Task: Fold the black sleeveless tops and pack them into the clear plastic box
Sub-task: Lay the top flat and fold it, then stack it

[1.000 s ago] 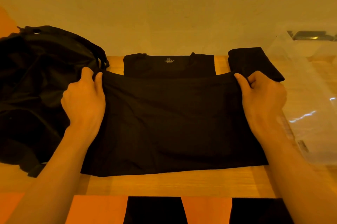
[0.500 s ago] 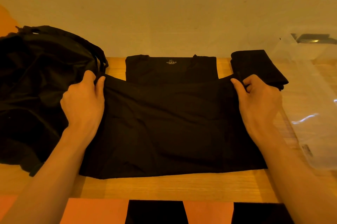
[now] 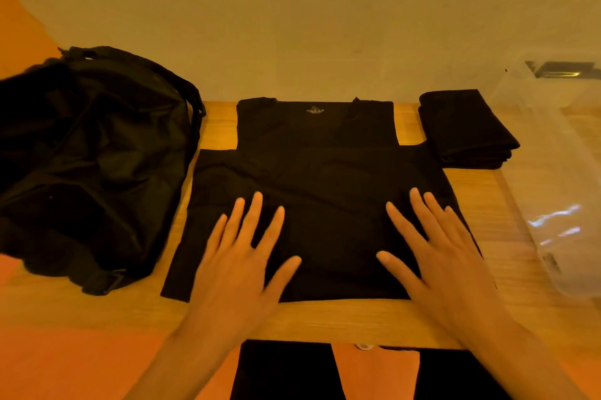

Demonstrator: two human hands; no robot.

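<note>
Black sleeveless top (image 3: 318, 204) flat on worktop (image 3: 325, 318), under both palms, strap end beyond the fingertips. Left grip (image 3: 240, 256) and right grip (image 3: 439, 253) both spread apart, fingers straight, pressing cloth, clamped on nothing. Probably best to sweep outward from between the grips, chasing creases before the next fold. Square up the slanted corner outside left grip. Folded top (image 3: 465, 126) beyond right grip, clear plastic box (image 3: 553, 188) further out that side. Black bag (image 3: 91, 155) outside left grip.
</note>
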